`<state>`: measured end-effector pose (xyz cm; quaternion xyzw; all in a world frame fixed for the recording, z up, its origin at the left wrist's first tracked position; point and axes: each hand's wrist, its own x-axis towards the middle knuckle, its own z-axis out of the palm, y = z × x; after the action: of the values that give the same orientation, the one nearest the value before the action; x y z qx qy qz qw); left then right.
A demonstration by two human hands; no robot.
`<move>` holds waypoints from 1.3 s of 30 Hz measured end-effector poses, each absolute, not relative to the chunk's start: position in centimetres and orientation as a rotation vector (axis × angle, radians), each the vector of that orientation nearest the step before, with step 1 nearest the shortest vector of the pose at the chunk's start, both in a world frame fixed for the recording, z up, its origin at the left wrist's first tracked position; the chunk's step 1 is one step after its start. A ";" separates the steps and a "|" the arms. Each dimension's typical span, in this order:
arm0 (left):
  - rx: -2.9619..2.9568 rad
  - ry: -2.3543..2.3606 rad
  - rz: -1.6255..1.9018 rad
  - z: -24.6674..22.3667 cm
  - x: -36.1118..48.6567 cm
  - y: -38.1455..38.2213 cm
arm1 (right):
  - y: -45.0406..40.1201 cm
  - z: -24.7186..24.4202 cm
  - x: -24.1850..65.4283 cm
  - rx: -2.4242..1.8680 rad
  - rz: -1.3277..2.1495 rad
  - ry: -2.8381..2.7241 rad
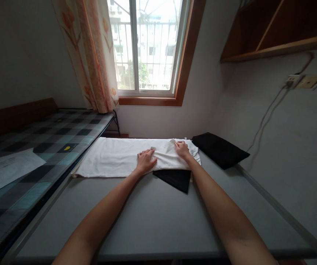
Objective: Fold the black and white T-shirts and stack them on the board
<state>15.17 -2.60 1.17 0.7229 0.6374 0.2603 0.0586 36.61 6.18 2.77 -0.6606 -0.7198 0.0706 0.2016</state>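
A white cloth (117,156), perhaps a garment, lies stretched lengthwise across the far part of the grey table; its exact kind is unclear. My left hand (146,161) rests on its middle with the fingers laid out over the fabric. Toward the cloth's right end, my right hand (182,149) is closed, pinching a bit of the fabric, which is wrinkled between the two hands. From under the near edge pokes a corner of black material (175,179), mostly covered by the white cloth.
A folded black item (219,149) lies at the table's (147,224) back right, near the wall. To the left is a bed with a checked cover (72,136) and a paper sheet (9,167). A cord (266,114) hangs from a wall socket; a wooden shelf (280,48) juts out above.
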 end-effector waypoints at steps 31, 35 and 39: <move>2.121 1.798 0.958 0.1 14.5 -1.9 | 0.7 0.3 43.1 -1.661 0.089 -1.801; 2.094 1.883 0.923 0.3 14.7 -2.0 | -0.1 0.6 42.9 -1.814 0.097 -1.893; 2.155 1.885 0.854 0.7 14.9 -2.3 | -0.9 1.6 42.0 -1.901 -0.015 -1.925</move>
<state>14.87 -2.28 0.74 0.7192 0.6290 0.2849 0.0768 41.99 -0.94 1.60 -0.6861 -0.6946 -0.0055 0.2163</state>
